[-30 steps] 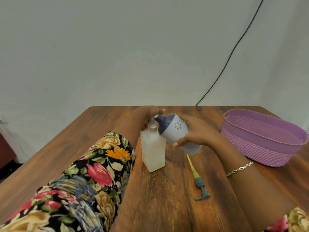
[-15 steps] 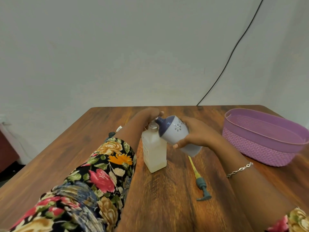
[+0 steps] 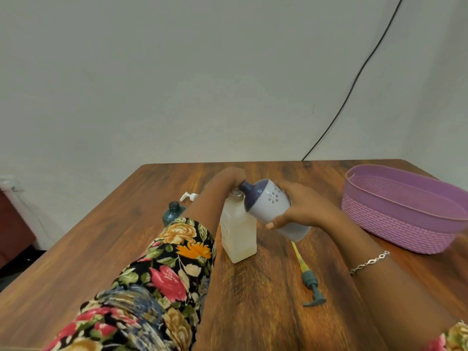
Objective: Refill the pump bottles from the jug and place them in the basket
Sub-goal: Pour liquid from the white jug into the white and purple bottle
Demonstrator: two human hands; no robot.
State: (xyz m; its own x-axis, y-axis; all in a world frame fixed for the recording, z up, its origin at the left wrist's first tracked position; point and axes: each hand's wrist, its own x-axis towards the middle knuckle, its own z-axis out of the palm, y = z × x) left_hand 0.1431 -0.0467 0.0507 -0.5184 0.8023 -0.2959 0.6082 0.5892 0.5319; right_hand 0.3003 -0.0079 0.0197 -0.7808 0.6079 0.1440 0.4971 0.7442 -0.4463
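Jug [image 3: 271, 206] tipped in right hand [image 3: 304, 209]; left hand [image 3: 225, 181] grips bottle [image 3: 238, 231]; wooden table [image 3: 101, 249], grey wall [image 3: 177, 72].

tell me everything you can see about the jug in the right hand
The jug is a pale lavender, plastic-looking vessel with a dark blue domed top narrowing to a spout, and a small flower of dots on its side. It is held off the table, tipped leftward, with its spout at the mouth of the clear bottle. The right hand grips its body. No liquid flow is visible.
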